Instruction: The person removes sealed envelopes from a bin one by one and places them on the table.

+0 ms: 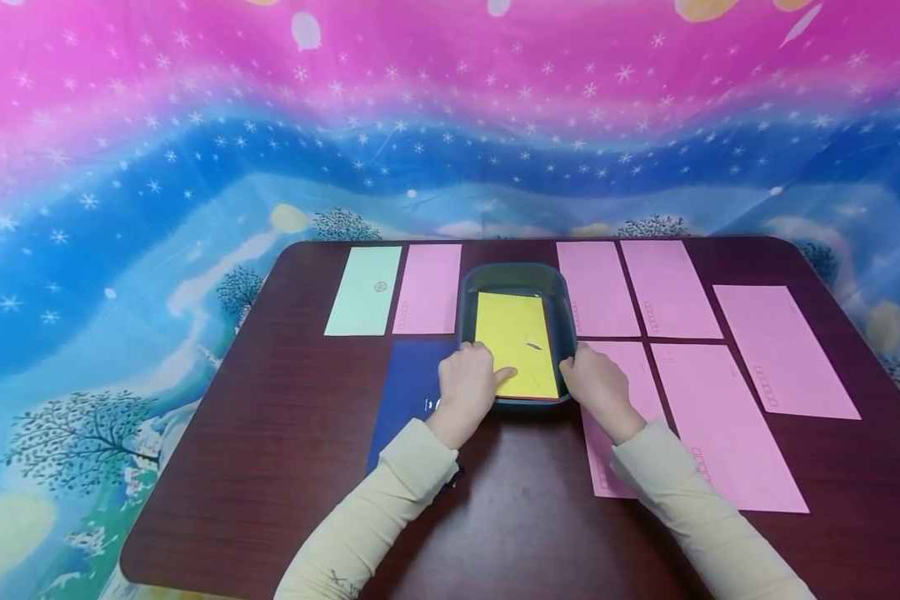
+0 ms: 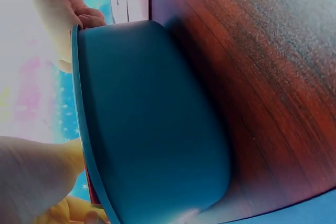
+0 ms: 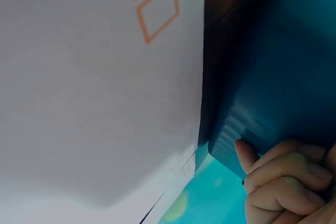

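Observation:
A dark teal plastic tub [image 1: 516,277] stands at the middle of the table between my two hands. Inside it lies a yellow envelope [image 1: 512,333], with a thin red edge showing beneath. My left hand [image 1: 467,385] grips the tub's left rim, its thumb reaching inward over the envelope. On the opposite side my right hand [image 1: 600,382] holds the right rim. In the left wrist view, the tub's outer wall [image 2: 152,119] fills the middle, close over the wood. The right wrist view has curled fingers [image 3: 283,182] against the tub's side.
Several pink envelopes [image 1: 787,350] lie on the brown table [image 1: 270,433] to the right, some right beside the tub. At left are a green envelope [image 1: 363,292], one pink envelope [image 1: 429,287] and a dark blue one [image 1: 412,383]. A patterned cloth [image 1: 450,150] hangs behind.

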A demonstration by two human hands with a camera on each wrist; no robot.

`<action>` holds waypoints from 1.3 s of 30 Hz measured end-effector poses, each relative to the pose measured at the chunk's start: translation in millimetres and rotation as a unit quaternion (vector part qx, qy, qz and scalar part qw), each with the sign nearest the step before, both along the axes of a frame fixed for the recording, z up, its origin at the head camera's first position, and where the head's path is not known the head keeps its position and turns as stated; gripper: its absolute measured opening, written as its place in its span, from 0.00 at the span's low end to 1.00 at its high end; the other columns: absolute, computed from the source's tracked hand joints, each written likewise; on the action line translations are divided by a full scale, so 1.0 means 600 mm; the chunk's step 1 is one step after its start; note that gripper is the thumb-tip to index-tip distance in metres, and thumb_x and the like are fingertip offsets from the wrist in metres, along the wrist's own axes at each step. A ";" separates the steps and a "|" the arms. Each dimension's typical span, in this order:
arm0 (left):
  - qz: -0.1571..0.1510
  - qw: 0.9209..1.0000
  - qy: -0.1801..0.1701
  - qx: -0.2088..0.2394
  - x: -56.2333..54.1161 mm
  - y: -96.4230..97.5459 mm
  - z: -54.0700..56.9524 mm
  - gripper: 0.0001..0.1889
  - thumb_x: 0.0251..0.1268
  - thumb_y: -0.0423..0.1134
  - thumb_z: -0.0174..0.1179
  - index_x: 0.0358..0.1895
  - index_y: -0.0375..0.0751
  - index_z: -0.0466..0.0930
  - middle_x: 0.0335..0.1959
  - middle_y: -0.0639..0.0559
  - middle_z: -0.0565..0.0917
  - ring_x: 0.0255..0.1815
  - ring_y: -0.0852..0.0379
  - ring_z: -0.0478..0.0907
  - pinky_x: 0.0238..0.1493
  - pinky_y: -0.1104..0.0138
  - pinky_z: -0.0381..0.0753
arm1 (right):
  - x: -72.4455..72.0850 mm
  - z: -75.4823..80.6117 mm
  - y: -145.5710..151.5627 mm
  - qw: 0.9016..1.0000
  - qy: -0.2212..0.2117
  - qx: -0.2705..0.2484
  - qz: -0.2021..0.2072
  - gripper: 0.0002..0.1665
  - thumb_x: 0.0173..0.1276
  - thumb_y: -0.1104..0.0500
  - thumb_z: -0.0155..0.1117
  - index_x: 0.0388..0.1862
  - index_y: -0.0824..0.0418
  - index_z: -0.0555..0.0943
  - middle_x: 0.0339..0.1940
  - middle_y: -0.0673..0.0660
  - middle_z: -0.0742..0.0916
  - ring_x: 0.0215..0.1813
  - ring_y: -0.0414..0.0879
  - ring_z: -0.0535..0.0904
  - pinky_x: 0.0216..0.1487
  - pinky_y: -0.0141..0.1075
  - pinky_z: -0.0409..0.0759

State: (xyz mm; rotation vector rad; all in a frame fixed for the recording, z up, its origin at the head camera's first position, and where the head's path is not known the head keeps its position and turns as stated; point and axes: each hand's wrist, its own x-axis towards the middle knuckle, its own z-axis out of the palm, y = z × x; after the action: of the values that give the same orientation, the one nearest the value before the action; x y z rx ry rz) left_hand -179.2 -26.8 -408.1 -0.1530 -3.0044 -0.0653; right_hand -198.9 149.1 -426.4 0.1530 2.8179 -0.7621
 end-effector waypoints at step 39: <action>0.156 0.928 -0.061 0.333 0.089 -0.315 -0.016 0.18 0.77 0.44 0.42 0.54 0.33 0.71 0.48 0.33 0.82 0.43 0.40 0.80 0.44 0.50 0.75 | -0.001 0.001 0.003 1.000 0.013 0.001 0.013 0.16 0.71 0.57 0.43 0.40 0.69 0.74 0.24 0.61 0.80 0.26 0.51 0.75 0.25 0.37 0.68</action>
State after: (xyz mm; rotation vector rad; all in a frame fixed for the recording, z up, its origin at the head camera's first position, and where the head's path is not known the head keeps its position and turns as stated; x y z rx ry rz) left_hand -126.1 -215.6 -417.7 0.4077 -2.8811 -1.0695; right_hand -199.6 151.1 -425.9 0.1068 2.8396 -0.7621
